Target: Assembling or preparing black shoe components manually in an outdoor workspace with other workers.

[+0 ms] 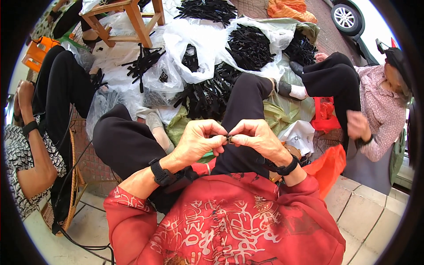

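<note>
My left hand (pixel 199 139) and my right hand (pixel 255 137) meet fingertip to fingertip above my black-trousered lap. Together they pinch a small dark piece (pixel 229 139) between thumbs and forefingers; most of it is hidden by my fingers. Both wrists wear black bands, and my sleeves are red with a pale pattern. Just beyond my knees lies a heap of black plastic strips (pixel 207 95) on white and green bags.
White bags (pixel 254 44) with several more black strips spread over the ground ahead. A wooden stool (pixel 128 17) stands at the far left. One person sits at my left on a wicker chair (pixel 70 194), another at my right (pixel 375 110). An orange bag (pixel 329 165) lies by my right elbow.
</note>
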A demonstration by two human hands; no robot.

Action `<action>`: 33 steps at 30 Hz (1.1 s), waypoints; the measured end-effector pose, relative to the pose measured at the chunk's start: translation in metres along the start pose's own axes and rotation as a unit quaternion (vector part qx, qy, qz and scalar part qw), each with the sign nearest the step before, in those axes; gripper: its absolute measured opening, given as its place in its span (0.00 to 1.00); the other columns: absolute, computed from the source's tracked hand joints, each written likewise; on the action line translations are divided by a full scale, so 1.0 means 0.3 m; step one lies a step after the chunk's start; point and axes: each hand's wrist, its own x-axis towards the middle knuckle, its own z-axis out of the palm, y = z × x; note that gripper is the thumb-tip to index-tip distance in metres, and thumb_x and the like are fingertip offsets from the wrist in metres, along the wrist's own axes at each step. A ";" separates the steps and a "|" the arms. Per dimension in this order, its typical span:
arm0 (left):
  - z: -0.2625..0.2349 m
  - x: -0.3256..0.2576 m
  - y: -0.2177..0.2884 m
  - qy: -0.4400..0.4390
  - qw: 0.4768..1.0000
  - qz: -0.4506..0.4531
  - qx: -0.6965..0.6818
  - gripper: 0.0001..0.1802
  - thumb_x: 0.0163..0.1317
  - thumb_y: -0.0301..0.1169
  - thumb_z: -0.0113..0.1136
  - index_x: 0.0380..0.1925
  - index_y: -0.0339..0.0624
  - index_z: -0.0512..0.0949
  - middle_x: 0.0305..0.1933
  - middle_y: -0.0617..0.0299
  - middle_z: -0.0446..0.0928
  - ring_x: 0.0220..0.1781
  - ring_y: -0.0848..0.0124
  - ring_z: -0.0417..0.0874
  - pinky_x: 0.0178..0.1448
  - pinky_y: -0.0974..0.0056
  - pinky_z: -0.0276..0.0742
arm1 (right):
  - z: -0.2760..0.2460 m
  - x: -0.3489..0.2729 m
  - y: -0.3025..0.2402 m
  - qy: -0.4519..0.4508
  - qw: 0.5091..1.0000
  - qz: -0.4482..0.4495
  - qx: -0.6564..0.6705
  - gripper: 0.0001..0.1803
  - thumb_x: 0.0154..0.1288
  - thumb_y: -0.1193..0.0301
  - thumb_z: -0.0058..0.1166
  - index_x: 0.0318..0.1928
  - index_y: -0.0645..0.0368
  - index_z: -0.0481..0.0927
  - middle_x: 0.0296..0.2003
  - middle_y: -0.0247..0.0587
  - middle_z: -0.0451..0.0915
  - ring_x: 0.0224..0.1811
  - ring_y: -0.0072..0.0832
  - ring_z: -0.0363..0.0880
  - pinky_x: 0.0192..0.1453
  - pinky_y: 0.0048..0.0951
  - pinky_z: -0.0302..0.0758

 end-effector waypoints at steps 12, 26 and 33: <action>0.024 0.003 -0.032 0.049 0.997 0.014 0.063 0.04 0.54 0.20 0.50 0.30 0.31 0.73 0.24 0.61 0.75 0.22 0.78 0.76 0.27 0.74 0.74 | 0.034 0.005 0.042 0.061 0.996 -0.062 -0.012 0.05 0.52 0.78 0.55 0.30 0.65 0.74 0.25 0.29 0.74 0.28 0.12 0.70 0.31 0.14 0.68; 0.026 0.008 -0.073 0.050 0.996 0.045 0.061 0.06 0.56 0.20 0.48 0.33 0.31 0.73 0.29 0.58 0.76 0.28 0.75 0.78 0.33 0.72 0.77 | 0.012 0.024 0.084 0.052 0.997 -0.056 -0.009 0.04 0.52 0.77 0.55 0.28 0.64 0.75 0.23 0.31 0.75 0.25 0.13 0.69 0.29 0.15 0.67; 0.009 0.012 -0.038 0.005 1.000 -0.018 -0.009 0.04 0.54 0.20 0.51 0.31 0.31 0.73 0.27 0.56 0.76 0.26 0.73 0.78 0.31 0.71 0.77 | -0.001 0.014 0.071 0.014 0.997 0.008 0.076 0.06 0.51 0.75 0.56 0.29 0.64 0.77 0.22 0.32 0.75 0.23 0.14 0.69 0.26 0.15 0.66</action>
